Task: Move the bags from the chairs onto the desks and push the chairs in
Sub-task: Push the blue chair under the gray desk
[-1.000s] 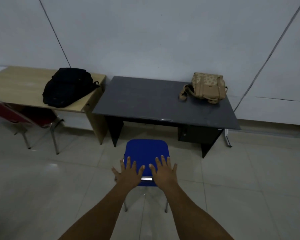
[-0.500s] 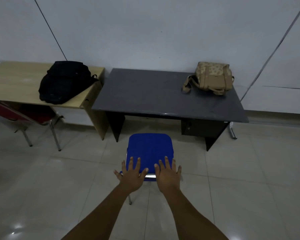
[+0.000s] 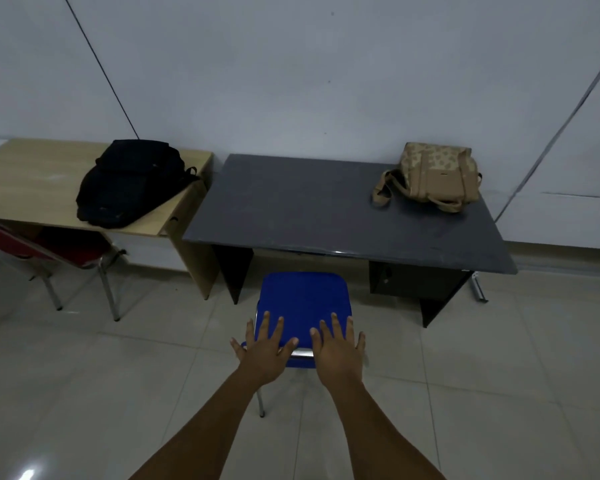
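both arms reach straight forward; the left hand (image 3: 265,351) and right hand (image 3: 338,348) lie flat, each grip wide with fingers spread on the blue chair (image 3: 303,306) backrest. bare floor separates its seat from the grey desk (image 3: 291,209) just ahead; beyond, right, a tan backpack (image 3: 435,176); left, a black backpack (image 3: 129,181).

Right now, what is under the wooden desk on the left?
A red chair is pushed partly under the wooden desk; its seat and metal legs show. The black backpack lies on top. The desktop covers the space behind the chair.
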